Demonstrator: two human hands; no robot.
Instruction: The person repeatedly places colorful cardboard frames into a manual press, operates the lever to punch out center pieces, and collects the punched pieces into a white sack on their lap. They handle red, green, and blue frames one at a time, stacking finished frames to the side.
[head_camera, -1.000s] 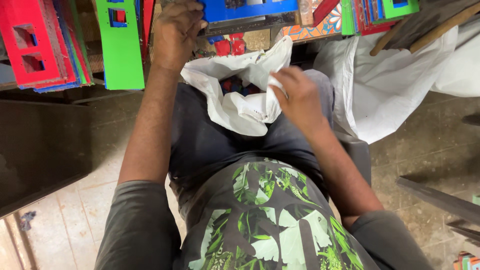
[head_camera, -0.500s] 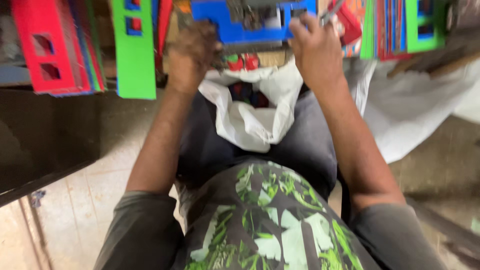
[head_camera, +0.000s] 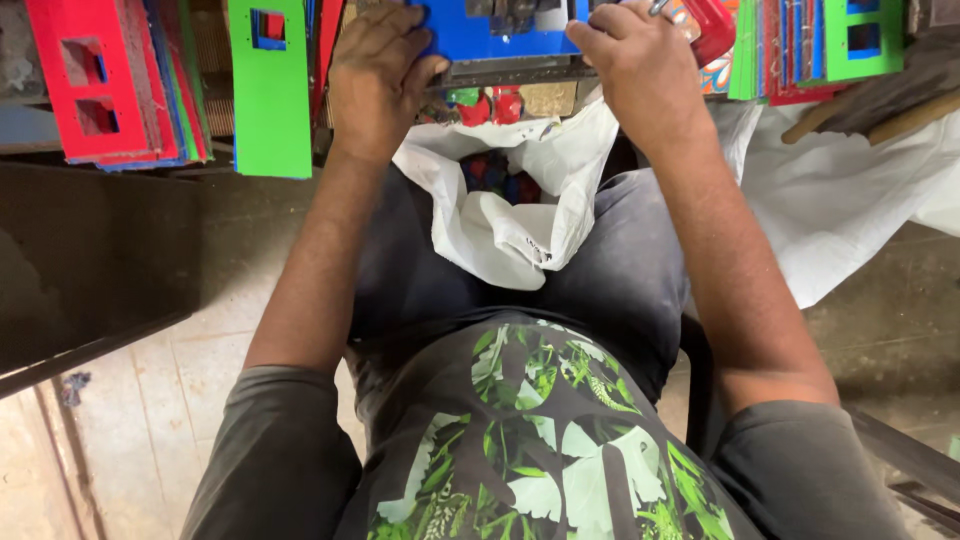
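Observation:
My left hand (head_camera: 378, 70) grips the left edge of a blue flat panel (head_camera: 500, 35) that lies on a dark metal fixture at the top of the view. My right hand (head_camera: 640, 65) rests at the panel's right edge, fingers curled around a small metal piece (head_camera: 660, 8). In my lap, between my thighs, an open white plastic bag (head_camera: 510, 215) holds red and blue small pieces (head_camera: 500, 175). Red and green small pieces (head_camera: 488, 105) lie just under the fixture.
A stack of red, blue and green panels with rectangular cut-outs (head_camera: 110, 85) stands at the upper left, with a green panel (head_camera: 270, 85) beside it. More coloured panels (head_camera: 800, 45) stand at the upper right over a white sheet (head_camera: 840, 200). A dark bench edge (head_camera: 90, 270) runs on the left.
My right hand has left the white bag in my lap and risen to the blue panel's right edge. The view has tilted slightly; my left hand stays at the panel's left side.

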